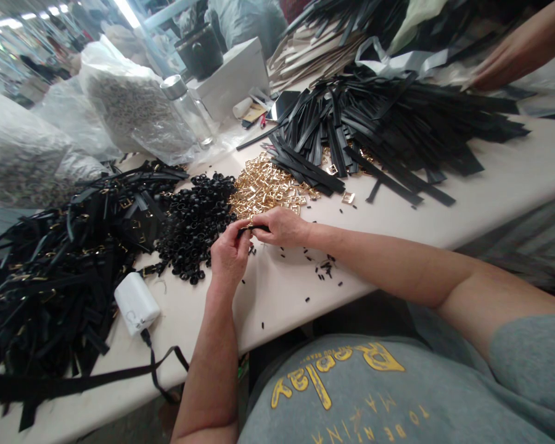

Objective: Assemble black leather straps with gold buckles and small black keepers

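My left hand (229, 253) and my right hand (281, 226) meet over the white table (490, 185), both pinched on a small black strap piece (254, 229) held between them. Just beyond the fingers lies a heap of gold metal buckles (263, 185). To the left of it sits a pile of small black loops (195, 219). A large heap of loose black straps (398, 123) lies behind the buckles. At the far left is a pile of black straps with gold buckles on them (60, 271).
A white box with a black cable (136, 303) lies near the front edge. Clear bags of small parts (134, 111), a clear bottle (189, 111) and a white box (234, 77) stand at the back. Another person's hand (513, 58) reaches in at top right. Small black bits (324, 268) dot the table.
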Motion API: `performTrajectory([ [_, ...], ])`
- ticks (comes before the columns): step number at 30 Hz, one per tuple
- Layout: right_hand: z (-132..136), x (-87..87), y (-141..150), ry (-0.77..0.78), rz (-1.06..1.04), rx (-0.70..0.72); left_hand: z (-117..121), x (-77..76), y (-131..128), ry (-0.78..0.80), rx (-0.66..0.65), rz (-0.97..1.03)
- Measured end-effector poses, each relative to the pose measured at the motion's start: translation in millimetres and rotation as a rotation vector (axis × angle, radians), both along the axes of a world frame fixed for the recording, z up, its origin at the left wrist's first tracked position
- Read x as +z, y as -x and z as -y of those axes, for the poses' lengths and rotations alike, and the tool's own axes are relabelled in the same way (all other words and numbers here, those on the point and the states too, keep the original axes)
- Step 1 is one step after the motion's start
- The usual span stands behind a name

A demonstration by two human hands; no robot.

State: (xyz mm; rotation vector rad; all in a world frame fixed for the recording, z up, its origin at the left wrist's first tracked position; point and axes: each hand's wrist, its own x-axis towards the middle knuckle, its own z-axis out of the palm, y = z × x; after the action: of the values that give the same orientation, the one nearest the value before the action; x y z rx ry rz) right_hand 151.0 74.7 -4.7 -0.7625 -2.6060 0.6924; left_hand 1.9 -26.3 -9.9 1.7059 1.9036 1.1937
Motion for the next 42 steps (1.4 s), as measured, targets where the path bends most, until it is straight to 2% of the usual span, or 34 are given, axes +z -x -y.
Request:
performTrajectory([
  [18,2.3,4.8,-1.5,0.009,0.031,-0.009,0.2,-0.8,0.6,0.012,-0.006,0.001],
  [33,0.4,-1.3,0.6,0.024,-0.072,-0.001,-0.2,2.2,-2.0,0.001,0.019,0.029],
  [42,-1.6,-2.1,1.5,0.208,-0.263,0.032,-1.0,0.5,-3.9,-0.068,0.018,0.216],
])
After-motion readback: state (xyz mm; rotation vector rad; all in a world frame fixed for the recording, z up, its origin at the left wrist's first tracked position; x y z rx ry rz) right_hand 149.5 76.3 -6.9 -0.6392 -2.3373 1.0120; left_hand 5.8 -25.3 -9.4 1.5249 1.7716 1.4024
